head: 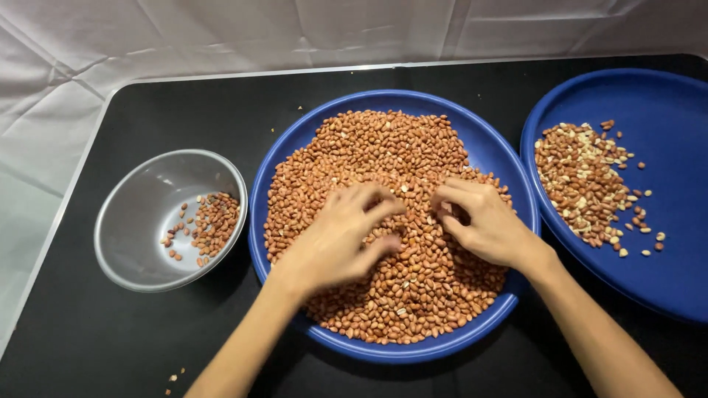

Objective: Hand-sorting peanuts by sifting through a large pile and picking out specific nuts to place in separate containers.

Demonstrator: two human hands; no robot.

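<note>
Bright overhead light, left hand [335, 239] perhaps motion-blurred

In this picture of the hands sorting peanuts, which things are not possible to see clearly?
Head view only:
- Left hand: blurred, so whether its fingers pinch a peanut is unclear.
- Right hand: fingers curl down into the peanuts; any grip is hidden.
- Middle blue plate: its floor is covered by peanuts.
- Right blue plate: cut off by the right edge.
- Metal bowl: near wall hides part of the inside.
</note>
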